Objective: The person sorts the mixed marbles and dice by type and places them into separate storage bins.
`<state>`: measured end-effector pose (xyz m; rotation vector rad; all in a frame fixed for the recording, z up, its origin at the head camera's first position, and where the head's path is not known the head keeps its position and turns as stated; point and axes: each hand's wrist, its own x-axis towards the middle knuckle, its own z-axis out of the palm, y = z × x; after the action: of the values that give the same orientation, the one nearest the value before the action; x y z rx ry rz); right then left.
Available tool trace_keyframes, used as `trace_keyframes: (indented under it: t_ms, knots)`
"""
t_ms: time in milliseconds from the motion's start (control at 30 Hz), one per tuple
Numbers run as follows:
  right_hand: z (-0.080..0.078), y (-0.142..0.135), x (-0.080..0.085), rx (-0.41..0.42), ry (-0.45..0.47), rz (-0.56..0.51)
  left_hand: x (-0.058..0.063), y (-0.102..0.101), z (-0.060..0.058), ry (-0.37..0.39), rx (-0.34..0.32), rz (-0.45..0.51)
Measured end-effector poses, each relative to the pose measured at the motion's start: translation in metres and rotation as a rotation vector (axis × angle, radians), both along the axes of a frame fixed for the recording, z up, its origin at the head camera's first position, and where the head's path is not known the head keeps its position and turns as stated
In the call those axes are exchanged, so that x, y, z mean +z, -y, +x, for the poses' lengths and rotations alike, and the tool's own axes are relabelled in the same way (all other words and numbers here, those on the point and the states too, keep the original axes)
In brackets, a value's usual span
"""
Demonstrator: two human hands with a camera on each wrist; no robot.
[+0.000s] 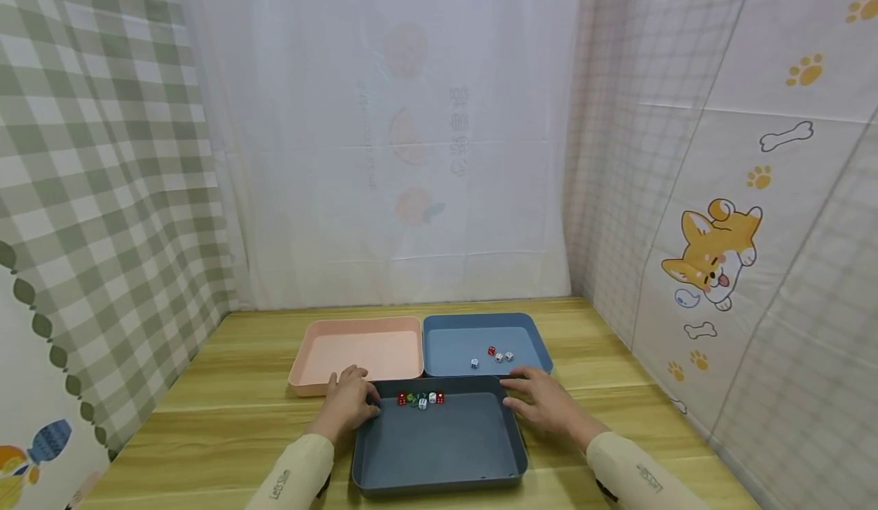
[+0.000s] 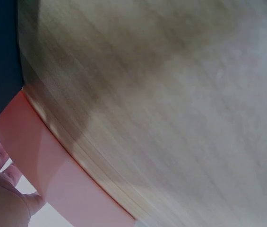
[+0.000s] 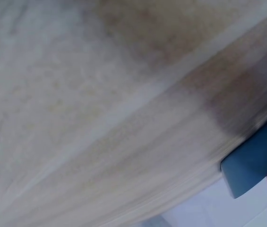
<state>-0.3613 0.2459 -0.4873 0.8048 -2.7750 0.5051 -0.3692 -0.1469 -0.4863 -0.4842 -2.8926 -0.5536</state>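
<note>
A dark grey tray [image 1: 439,449] lies on the table in front of me. Red, white and green dice [image 1: 422,403] cluster inside it along its far left side. My left hand [image 1: 346,403] is at that tray's far left corner, its fingers loosely bent beside the pink tray [image 1: 363,346]. At the far right corner is my right hand [image 1: 545,403], fingers relaxed, close to the blue tray [image 1: 456,335]. No die shows in either hand. In the left wrist view, part of the left hand [image 2: 5,198] appears behind the pink wall.
Several dice, one red die [image 1: 491,351] and the others white, lie in the blue tray. Both coloured trays stand side by side behind the grey one on the wood-grain table [image 1: 213,418]. Curtains surround the table at the back and sides.
</note>
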Motion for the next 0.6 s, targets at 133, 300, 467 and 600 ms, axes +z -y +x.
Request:
trace_keyframes:
  t_ms: [133, 300, 467, 600]
  knots:
    - [0.0, 0.0, 0.001, -0.002, 0.009, -0.004, -0.003, 0.001, -0.001, -0.014, -0.013, 0.033]
    - [-0.001, 0.0, 0.002, -0.004, 0.04, -0.004, -0.005, 0.004, -0.002, -0.069, -0.042, 0.143]
    - [-0.001, 0.0, 0.003, -0.02, 0.07, -0.006, 0.003, 0.007, -0.005, -0.071, -0.039, 0.313]
    - [0.0, 0.001, 0.004, -0.015, 0.068, -0.004, 0.014, 0.012, -0.013, -0.032, 0.004, 0.39]
